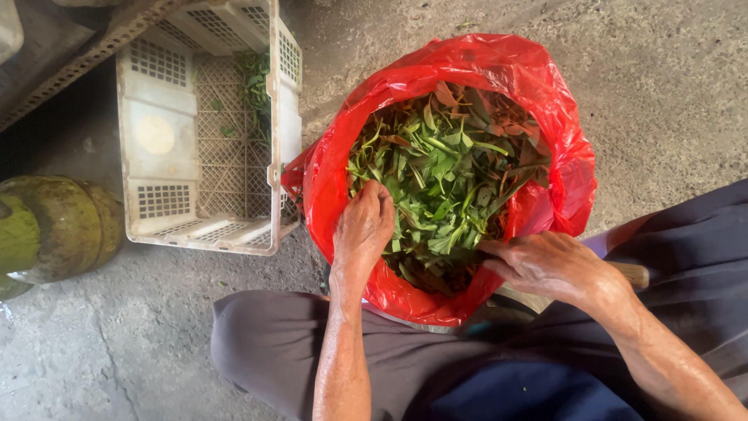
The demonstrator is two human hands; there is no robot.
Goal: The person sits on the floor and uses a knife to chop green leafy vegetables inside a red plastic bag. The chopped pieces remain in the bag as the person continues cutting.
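Observation:
A red plastic bag (561, 148) stands open on the concrete floor between my knees, filled with green leafy stalks (444, 171). My left hand (362, 226) reaches into the bag's left side, its fingers curled down among the leaves. My right hand (545, 265) rests on the bag's near right rim, fingers pointing left and pressed onto the leaves and the plastic. Whether either hand actually grips any stalks is hidden by the fingers and the foliage.
A white perforated plastic crate (156, 132) lies to the left, with a few green stalks (255, 86) along its right wall. A green gas cylinder (54, 226) lies at the far left. My dark trousers (273, 343) fill the lower edge.

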